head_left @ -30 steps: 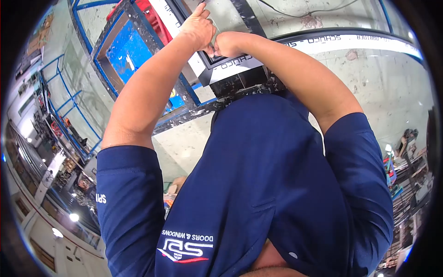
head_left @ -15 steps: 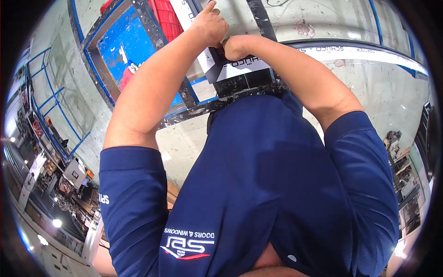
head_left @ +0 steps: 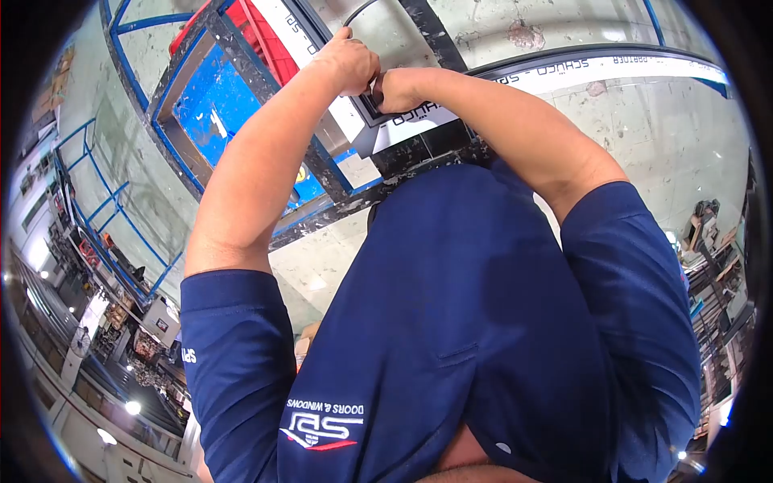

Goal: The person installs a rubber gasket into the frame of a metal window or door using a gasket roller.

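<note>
My left hand [head_left: 351, 66] is closed at the inner corner of a dark window frame [head_left: 411, 129], its thumb pointing up and away. A thin black strip, which looks like a rubber gasket [head_left: 360, 12], curves down behind this hand. Fingertips of my right hand [head_left: 400, 88] meet those of the left at the corner, curled and pressed together over the frame's inner edge. What they pinch is mostly hidden. White protective film [head_left: 523, 76] with printed lettering covers the frame's faces.
The window frame lies on a paint-spattered black metal stand [head_left: 326, 165]. Beside it are a blue panel [head_left: 213, 97] and a red plastic crate [head_left: 262, 36]. Blue metal rails [head_left: 93, 161] stand to the left, with machines and shelving along both sides.
Both hands have moved slightly left, with the view shifting too. The thin black strip now shows above my left hand. The hands remain together at the frame corner.
</note>
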Available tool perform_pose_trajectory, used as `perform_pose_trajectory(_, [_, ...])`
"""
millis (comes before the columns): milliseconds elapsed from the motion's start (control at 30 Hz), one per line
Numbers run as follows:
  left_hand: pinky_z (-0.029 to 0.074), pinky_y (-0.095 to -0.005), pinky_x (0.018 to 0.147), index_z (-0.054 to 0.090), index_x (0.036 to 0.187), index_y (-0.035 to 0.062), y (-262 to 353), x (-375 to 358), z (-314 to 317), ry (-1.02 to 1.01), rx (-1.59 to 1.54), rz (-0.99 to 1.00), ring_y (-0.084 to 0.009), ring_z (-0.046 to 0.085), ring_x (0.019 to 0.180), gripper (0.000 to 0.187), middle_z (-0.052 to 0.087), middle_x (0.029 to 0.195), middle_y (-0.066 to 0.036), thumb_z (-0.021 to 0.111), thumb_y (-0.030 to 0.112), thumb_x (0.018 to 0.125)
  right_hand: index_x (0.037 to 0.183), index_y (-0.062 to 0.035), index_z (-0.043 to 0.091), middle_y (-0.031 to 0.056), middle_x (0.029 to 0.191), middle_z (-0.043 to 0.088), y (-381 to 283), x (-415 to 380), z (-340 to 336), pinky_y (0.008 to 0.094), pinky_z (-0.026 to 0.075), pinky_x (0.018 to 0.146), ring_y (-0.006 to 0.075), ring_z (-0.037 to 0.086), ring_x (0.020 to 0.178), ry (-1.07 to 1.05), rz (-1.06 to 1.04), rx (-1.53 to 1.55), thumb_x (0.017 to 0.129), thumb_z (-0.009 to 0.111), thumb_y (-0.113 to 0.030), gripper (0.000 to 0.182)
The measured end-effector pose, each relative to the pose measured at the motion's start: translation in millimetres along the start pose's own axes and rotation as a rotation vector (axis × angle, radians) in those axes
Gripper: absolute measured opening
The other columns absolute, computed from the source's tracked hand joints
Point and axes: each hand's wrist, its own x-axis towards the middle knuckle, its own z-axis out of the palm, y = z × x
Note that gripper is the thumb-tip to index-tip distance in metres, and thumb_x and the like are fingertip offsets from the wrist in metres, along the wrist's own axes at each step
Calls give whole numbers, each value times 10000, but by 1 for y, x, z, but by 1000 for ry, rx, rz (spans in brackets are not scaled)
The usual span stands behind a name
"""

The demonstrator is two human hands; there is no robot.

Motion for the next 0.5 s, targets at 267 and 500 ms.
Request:
perform_pose_trajectory(267, [296,-393,1114,782,1117,270,4,-6,-2,15,-4,-10,-181,623,1159,290,751,991,-15,766,385,851,1041,-103,771,181,1080,735,8,7,6,440,519,906,359,680,1016,57,-31,138,916,659,-406,346])
perform_pose_trajectory(500, [308,-384,1102,783,1117,265,4,-5,0,20,-11,-41,-183,622,1165,276,756,1005,-30,757,326,849,1038,-2,743,251,1088,718,5,24,12,447,525,923,380,694,1033,93,-41,21,893,680,-407,435])
